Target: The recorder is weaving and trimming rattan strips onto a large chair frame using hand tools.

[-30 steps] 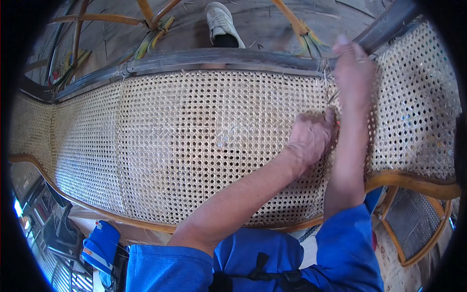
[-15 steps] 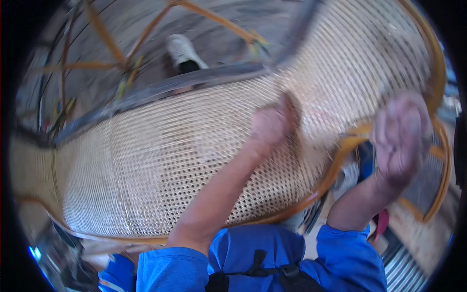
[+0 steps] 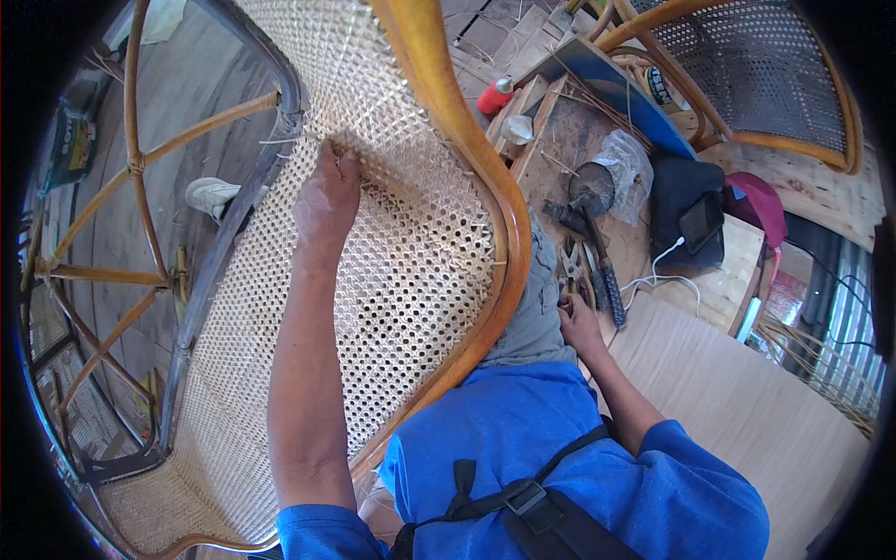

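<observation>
A chair-like frame with a woven cane seat and back [image 3: 401,261] fills the left and middle of the view, edged by a glossy orange-brown wooden rail [image 3: 515,224]. My left hand [image 3: 327,201] is closed at the bend between seat and back, its fingertips pressed together at the weave. Whatever strand they may pinch is too small to make out. Down at the right, my right hand [image 3: 581,329] has curled fingers at the handles of a pair of pliers [image 3: 571,263]. The pliers lie beside other hand tools, among them a dark-handled hammer [image 3: 602,257].
A red bottle [image 3: 495,96], a crumpled plastic bag [image 3: 623,173] and a black bag with a phone [image 3: 700,219] lie to the right. Another cane-backed chair [image 3: 775,79] stands far right. A pale board [image 3: 737,383] lies near right. Bamboo-like struts [image 3: 112,273] cross at left.
My view has swung right, bringing the tools into sight. My right hand has gone from a raised fist down to the pliers. My left hand stays at the bend in the cane.
</observation>
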Demonstrator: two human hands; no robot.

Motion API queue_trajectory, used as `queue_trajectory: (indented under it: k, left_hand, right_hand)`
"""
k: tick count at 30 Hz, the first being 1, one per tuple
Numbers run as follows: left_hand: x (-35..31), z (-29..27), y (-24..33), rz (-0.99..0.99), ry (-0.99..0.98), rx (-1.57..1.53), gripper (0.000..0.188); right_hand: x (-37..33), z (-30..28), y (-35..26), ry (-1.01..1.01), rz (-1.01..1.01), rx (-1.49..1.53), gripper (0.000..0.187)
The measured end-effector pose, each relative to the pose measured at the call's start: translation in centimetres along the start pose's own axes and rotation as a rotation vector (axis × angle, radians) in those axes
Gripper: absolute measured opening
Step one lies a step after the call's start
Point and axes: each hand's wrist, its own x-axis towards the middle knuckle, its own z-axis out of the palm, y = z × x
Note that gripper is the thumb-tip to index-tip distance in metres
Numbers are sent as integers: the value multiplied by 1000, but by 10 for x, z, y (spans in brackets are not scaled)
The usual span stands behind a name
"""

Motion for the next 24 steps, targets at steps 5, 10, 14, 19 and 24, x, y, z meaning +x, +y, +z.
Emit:
queue_trajectory:
  k: [5, 10, 14, 19, 24]
  left_hand:
    - [-7, 0, -7, -22, 41, -29, 52]
    - [-2, 0, -8, -1, 95, -55, 52]
    - [-17, -8, -6, -48, 117, -124, 47]
    - [-32, 9, -30, -13, 367, -276, 37]
    - [-25, 1, -49, -104, 461, -88, 33]
  right_hand:
    - [10, -32, -31, 71, -237, -210, 32]
    - [40, -50, -27, 171, -163, -162, 32]
    - [27, -25, -38, 211, -272, -385, 47]
    - [24, -31, -39, 218, -197, -412, 43]
    - [13, -23, -28, 169, -183, -495, 44]
